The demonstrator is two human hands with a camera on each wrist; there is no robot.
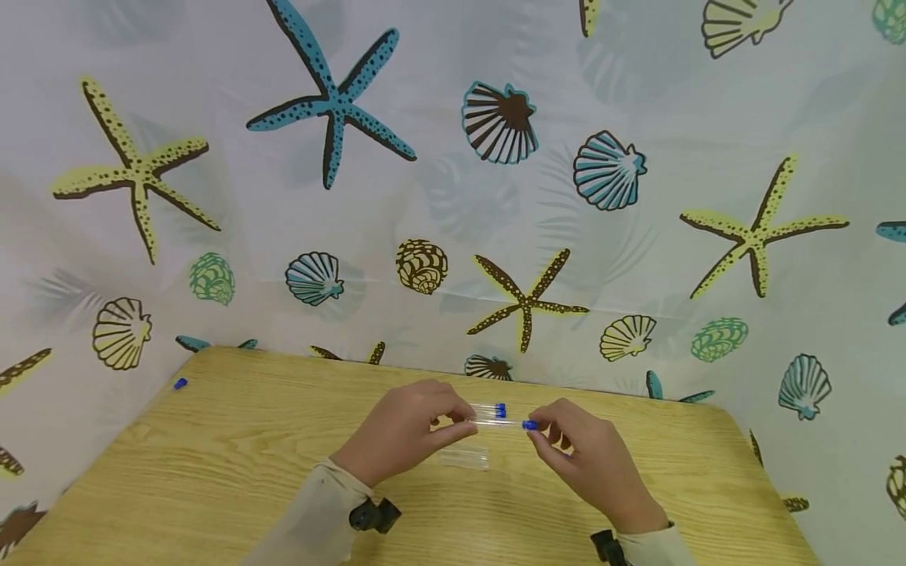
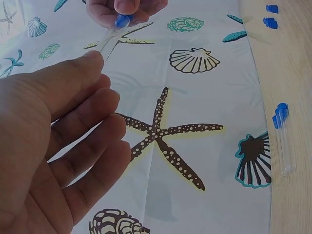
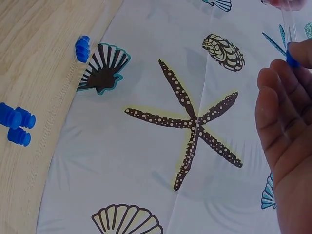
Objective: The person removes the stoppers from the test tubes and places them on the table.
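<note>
A clear, slim tube [image 1: 499, 423] is held level above the table between my two hands. My left hand [image 1: 403, 432] pinches its left end between thumb and index finger, and in the left wrist view the other fingers are loosely bent. At the tube's right end is a blue cap [image 1: 529, 424], which my right hand [image 1: 594, 460] pinches with thumb and fingertips. How deep the cap sits in the tube I cannot tell. Behind it, capped tubes [image 2: 286, 141] lie side by side on the table. Clear tubes [image 1: 465, 457] without visible caps lie nearer, partly behind my left hand.
Several loose blue caps [image 3: 18, 136] lie on the wooden table [image 1: 248, 448], mostly hidden by the right hand in the head view. Another blue piece [image 1: 180, 384] sits at the table's far left edge. A shell-patterned cloth [image 1: 439, 196] hangs behind the table.
</note>
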